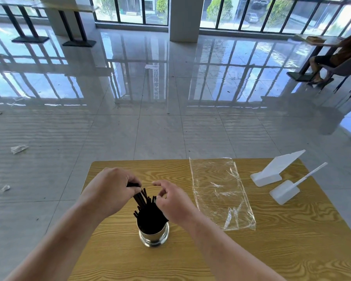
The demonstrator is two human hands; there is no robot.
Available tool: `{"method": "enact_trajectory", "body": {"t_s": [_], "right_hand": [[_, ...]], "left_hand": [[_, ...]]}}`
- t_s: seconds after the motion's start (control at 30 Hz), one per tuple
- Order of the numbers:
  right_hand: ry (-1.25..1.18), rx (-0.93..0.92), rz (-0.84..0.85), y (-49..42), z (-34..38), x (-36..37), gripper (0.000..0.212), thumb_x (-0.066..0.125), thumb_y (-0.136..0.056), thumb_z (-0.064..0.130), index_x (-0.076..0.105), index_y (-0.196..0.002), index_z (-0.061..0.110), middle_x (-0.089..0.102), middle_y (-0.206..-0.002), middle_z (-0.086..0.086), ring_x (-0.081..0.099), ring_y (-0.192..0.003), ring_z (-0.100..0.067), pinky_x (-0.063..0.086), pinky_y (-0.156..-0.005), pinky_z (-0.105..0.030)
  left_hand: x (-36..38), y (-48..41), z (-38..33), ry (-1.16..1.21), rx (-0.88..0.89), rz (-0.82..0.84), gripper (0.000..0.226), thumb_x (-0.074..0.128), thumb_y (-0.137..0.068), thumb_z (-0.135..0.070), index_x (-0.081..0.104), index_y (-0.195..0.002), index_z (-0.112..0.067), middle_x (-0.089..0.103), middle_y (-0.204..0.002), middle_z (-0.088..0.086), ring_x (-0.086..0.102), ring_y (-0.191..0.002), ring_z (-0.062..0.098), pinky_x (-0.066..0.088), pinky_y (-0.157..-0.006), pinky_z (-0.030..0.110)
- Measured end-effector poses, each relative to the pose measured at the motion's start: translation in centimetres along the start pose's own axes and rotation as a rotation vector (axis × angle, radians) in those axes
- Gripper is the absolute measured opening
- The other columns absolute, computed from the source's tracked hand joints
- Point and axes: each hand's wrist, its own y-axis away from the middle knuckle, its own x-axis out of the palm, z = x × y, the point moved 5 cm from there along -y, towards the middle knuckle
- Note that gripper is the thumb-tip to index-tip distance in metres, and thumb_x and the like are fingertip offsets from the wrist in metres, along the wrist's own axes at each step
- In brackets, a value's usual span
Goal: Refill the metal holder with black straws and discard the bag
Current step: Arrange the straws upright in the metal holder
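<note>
Though seemingly almost done filling the shiny cylindrical metal holder (154,236), upright on the wood-grain table (272,250), gripped the tops of several thin black straws (149,212) in the left hand (111,189), likely to straighten the leaning ones. Curved the right hand (173,201) against the bunch's other side, perhaps corralling; pinching or merely touching, could not tell. Beyond, let the clear crinkled bag (221,193) lie flat, not yet discarded.

Matte black straws (148,211) in a shiny silver metal holder (154,236), on a honey-yellow table (272,250) with bold swirling brown wood grain, beside a clear, glinting plastic bag (221,191) and two milky white plastic stands (268,176), above glossy pale grey floor tiles (160,134) crossed by thin grout lines and dark window-frame reflections.
</note>
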Motion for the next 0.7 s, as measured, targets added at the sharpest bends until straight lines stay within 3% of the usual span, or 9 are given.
{"method": "enact_trajectory", "body": {"t_s": [0.13, 0.23, 0.37, 0.47, 0.53, 0.63, 0.7], "right_hand": [[0.081, 0.034, 0.171, -1.2, 1.5, 2.0, 0.061, 0.05, -0.095, 0.006, 0.057, -0.146, 0.038, 0.069, -0.101, 0.004, 0.063, -0.081, -0.014, 0.049, -0.066, -0.029], [0.171, 0.02, 0.17, -1.4, 1.7, 2.6, 0.041, 0.053, -0.094, 0.013, 0.068, -0.128, 0.031, 0.068, -0.093, 0.007, 0.063, -0.079, -0.015, 0.055, -0.069, -0.035], [0.297, -0.021, 0.116, -1.0, 1.1, 2.7, 0.024, 0.058, -0.095, 0.021, 0.074, -0.111, 0.027, 0.074, -0.102, 0.003, 0.07, -0.089, -0.021, 0.064, -0.08, -0.045], [0.313, -0.025, 0.114, -0.6, 0.4, 2.8, 0.023, 0.059, -0.096, 0.024, 0.076, -0.112, 0.027, 0.076, -0.096, 0.003, 0.072, -0.083, -0.022, 0.064, -0.073, -0.044], [0.284, -0.009, 0.098, -0.5, 0.0, 2.5, 0.028, 0.057, -0.095, 0.02, 0.075, -0.115, 0.031, 0.074, -0.086, 0.006, 0.071, -0.075, -0.018, 0.062, -0.063, -0.038], [0.213, 0.007, 0.046, -0.2, -0.7, 1.9, 0.04, 0.053, -0.094, 0.013, 0.073, -0.123, 0.033, 0.069, -0.075, 0.01, 0.059, -0.058, -0.007, 0.049, -0.053, -0.027], [0.18, 0.003, -0.007, 0.0, -1.1, 1.3, 0.043, 0.051, -0.096, 0.009, 0.07, -0.129, 0.029, 0.07, -0.078, 0.005, 0.053, -0.054, -0.006, 0.048, -0.052, -0.03]], "left_hand": [[0.4, 0.3, 0.1, 0.019, -0.012, 0.024, 0.013, 0.083, -0.083, -0.032, 0.079, -0.078, -0.043, 0.07, -0.065, -0.022, 0.062, -0.071, -0.009, 0.038, -0.054, 0.019], [0.6, 0.6, 0.3, 0.027, -0.024, 0.054, 0.013, 0.081, -0.085, -0.033, 0.078, -0.078, -0.043, 0.07, -0.069, -0.026, 0.062, -0.069, -0.007, 0.038, -0.055, 0.02], [0.2, 1.2, 0.7, 0.033, -0.035, 0.049, 0.009, 0.081, -0.086, -0.034, 0.08, -0.083, -0.042, 0.07, -0.068, -0.027, 0.06, -0.068, -0.013, 0.034, -0.053, 0.016], [-0.9, 1.4, 0.6, 0.043, -0.042, 0.053, 0.009, 0.082, -0.086, -0.035, 0.08, -0.083, -0.044, 0.065, -0.076, -0.044, 0.061, -0.072, -0.013, 0.035, -0.051, 0.016], [-2.1, 1.4, 0.6, 0.067, -0.061, 0.046, 0.011, 0.083, -0.084, -0.036, 0.079, -0.082, -0.045, 0.07, -0.073, -0.035, 0.065, -0.065, -0.004, 0.044, -0.052, 0.021], [-4.3, 1.4, 0.5, 0.149, -0.061, 0.004, 0.021, 0.087, -0.082, -0.032, 0.078, -0.084, -0.051, 0.075, -0.068, -0.022, 0.071, -0.064, 0.006, 0.06, -0.069, 0.039], [-5.8, 1.3, 0.6, 0.209, -0.02, -0.037, 0.032, 0.088, -0.081, -0.028, 0.075, -0.088, -0.057, 0.075, -0.067, -0.021, 0.072, -0.064, 0.004, 0.061, -0.073, 0.038]]}}
